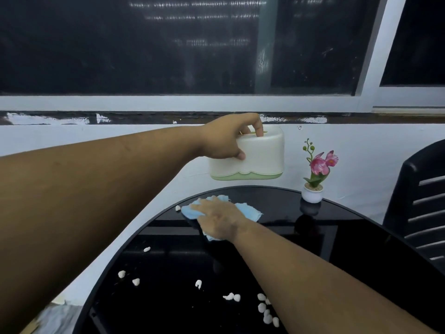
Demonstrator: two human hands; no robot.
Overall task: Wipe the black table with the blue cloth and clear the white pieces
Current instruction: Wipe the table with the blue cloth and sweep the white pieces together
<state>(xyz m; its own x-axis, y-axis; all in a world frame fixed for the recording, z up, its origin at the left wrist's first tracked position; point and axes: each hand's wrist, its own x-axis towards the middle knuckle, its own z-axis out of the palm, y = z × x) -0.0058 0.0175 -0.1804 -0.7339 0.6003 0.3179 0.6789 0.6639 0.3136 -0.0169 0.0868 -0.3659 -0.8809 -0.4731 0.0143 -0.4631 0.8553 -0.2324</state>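
My right hand presses flat on the blue cloth at the far side of the round black table. My left hand grips a white box with a green base, lifted in the air above the table's far edge, fingers in its top slot. Several white pieces lie scattered on the near half of the table. One more white piece sits by the cloth's left corner at the table's rim.
A small white pot with a pink artificial flower stands at the table's far right. A black slatted chair is on the right. A white wall and dark windows rise behind the table.
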